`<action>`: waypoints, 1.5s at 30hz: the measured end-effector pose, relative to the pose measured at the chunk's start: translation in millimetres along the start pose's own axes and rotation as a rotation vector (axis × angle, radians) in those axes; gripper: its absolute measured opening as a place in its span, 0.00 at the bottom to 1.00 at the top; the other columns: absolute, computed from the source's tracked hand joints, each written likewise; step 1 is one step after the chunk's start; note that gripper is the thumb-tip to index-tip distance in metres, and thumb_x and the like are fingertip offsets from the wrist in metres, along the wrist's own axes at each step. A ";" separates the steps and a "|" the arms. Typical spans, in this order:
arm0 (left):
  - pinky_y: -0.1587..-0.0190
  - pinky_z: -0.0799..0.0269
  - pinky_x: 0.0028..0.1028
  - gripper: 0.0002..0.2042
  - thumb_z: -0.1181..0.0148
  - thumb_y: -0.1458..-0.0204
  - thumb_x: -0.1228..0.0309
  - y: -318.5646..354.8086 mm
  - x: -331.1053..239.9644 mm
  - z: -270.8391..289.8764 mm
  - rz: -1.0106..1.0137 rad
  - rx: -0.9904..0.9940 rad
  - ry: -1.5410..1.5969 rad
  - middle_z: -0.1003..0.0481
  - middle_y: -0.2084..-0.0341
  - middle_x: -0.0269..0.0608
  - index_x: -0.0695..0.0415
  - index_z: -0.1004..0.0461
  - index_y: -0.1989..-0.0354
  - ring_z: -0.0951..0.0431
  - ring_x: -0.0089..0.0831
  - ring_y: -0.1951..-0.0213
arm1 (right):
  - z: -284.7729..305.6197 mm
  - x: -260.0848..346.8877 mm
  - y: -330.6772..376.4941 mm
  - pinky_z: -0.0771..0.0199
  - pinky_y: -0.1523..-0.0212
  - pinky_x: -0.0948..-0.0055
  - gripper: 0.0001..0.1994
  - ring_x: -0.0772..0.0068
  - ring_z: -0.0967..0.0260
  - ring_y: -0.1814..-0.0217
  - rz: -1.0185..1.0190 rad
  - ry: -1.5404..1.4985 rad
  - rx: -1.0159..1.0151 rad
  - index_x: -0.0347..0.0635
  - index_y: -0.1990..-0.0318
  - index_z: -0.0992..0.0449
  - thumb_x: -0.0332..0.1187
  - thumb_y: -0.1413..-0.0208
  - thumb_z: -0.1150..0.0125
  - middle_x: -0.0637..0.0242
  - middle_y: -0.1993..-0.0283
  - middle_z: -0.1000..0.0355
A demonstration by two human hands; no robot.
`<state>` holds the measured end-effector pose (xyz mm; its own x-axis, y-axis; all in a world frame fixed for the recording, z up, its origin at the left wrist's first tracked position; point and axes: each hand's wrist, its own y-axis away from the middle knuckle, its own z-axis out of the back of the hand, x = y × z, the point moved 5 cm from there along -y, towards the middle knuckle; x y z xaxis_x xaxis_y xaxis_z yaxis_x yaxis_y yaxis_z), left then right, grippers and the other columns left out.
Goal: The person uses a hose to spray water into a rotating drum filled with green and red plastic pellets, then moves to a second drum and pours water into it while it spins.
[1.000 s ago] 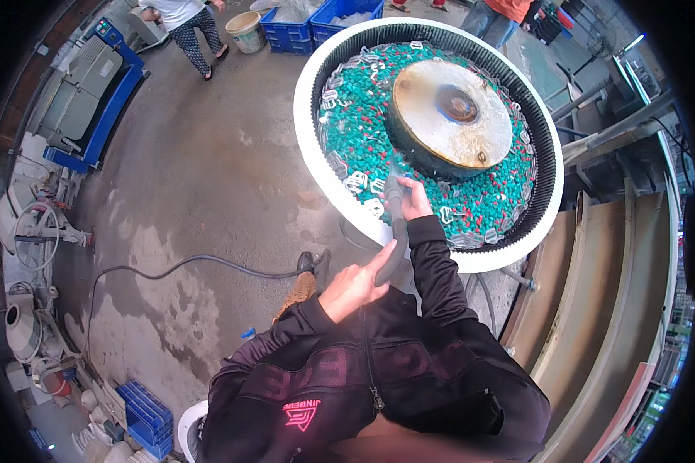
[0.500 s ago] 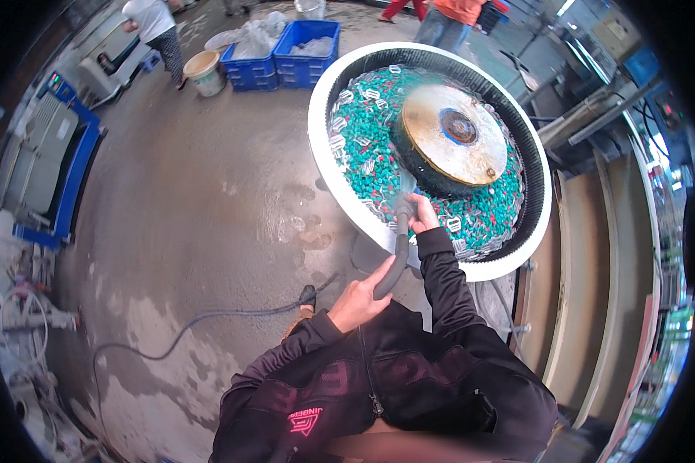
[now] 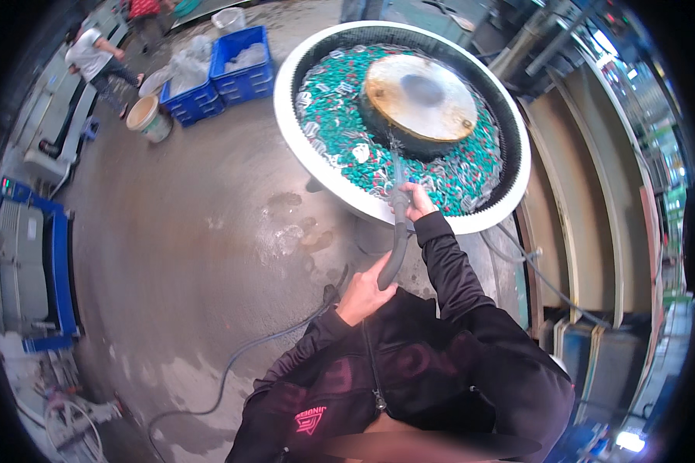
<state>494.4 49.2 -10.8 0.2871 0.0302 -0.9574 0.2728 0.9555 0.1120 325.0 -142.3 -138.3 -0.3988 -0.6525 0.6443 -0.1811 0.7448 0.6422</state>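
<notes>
My right hand (image 3: 419, 203) grips the front end of a thick grey water hose (image 3: 399, 225) at the near rim of a round white-rimmed tub (image 3: 328, 182). Farther back, my left hand (image 3: 363, 296) is wrapped round the same hose, close to my body. A clear jet of water (image 3: 396, 163) leaves the hose end toward the tub's middle. Small green and red pellets (image 3: 328, 92) fill the tub, with silvery flat buckle-like pieces (image 3: 361, 153) among them. A raised round hub (image 3: 440, 112) with a rusty, pale top stands in the centre.
Two blue crates (image 3: 243, 68) with clear plastic bags and a cream bucket (image 3: 148, 119) stand at the far left. Two people (image 3: 99, 62) are beyond them. A dark hose (image 3: 232, 363) trails over the wet floor (image 3: 185, 255). Tall panels (image 3: 587, 177) line the right side.
My view has swung, so the tub sits farther up and left, and the crates farther left. Both hands keep hold of the hose, and the jet now shows more plainly.
</notes>
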 end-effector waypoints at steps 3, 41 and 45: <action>0.64 0.28 0.30 0.31 0.38 0.58 0.70 -3.5 -3.8 -13.3 -0.019 0.063 0.009 0.25 0.62 0.56 0.56 0.39 0.41 0.20 0.38 0.70 | 34.1 4.0 21.8 0.26 0.72 0.58 0.13 0.60 0.30 0.70 0.055 -0.052 -0.046 0.35 0.61 0.34 0.32 0.54 0.49 0.56 0.69 0.31; 0.58 0.28 0.30 0.30 0.39 0.57 0.73 12.9 -0.4 -38.8 -0.097 -0.337 0.075 0.25 0.61 0.56 0.55 0.39 0.41 0.25 0.44 0.56 | -47.9 7.2 -22.2 0.25 0.75 0.56 0.12 0.65 0.32 0.73 -0.005 0.180 0.148 0.37 0.64 0.32 0.32 0.57 0.47 0.60 0.71 0.33; 0.59 0.28 0.30 0.30 0.38 0.57 0.73 14.9 0.3 -34.5 -0.125 -0.337 0.023 0.25 0.62 0.56 0.55 0.39 0.41 0.24 0.43 0.57 | -40.5 -0.2 -22.4 0.26 0.73 0.54 0.11 0.65 0.32 0.70 0.011 0.155 0.166 0.39 0.64 0.33 0.31 0.57 0.47 0.61 0.71 0.33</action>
<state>466.9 73.5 -18.7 0.2490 -0.0899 -0.9643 -0.0151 0.9952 -0.0966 365.5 -164.5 -136.0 -0.2612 -0.6482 0.7153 -0.3279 0.7565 0.5658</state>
